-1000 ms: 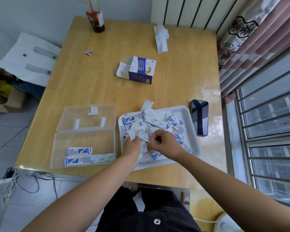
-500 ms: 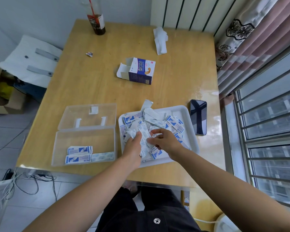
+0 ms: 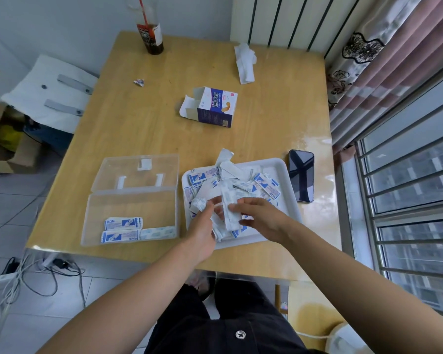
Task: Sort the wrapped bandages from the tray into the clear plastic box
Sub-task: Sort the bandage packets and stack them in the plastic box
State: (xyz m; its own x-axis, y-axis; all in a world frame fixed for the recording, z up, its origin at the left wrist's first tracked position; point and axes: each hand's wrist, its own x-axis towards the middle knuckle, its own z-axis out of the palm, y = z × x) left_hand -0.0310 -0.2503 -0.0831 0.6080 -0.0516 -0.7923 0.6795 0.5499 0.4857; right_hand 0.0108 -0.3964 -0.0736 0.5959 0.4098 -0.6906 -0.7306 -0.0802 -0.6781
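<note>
Both hands over the white tray (image 3: 288, 175) on the surface (image 3: 138, 123). My right hand (image 3: 260, 217) pinches a long white strip (image 3: 230, 213) from the bandage pile (image 3: 241, 185). My left hand (image 3: 202, 227) is at the same heap, its grip blurred, so I can't tell. The clear plastic box (image 3: 133, 203), lid open, sits just left of the tray with three wrapped bandages (image 3: 123, 223) at its near wall. A phone (image 3: 301, 175) lies right of the tray.

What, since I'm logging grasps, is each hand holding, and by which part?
Right hand pinches a white bandage strip by its near half; the left hand is too blurred to tell.
</note>
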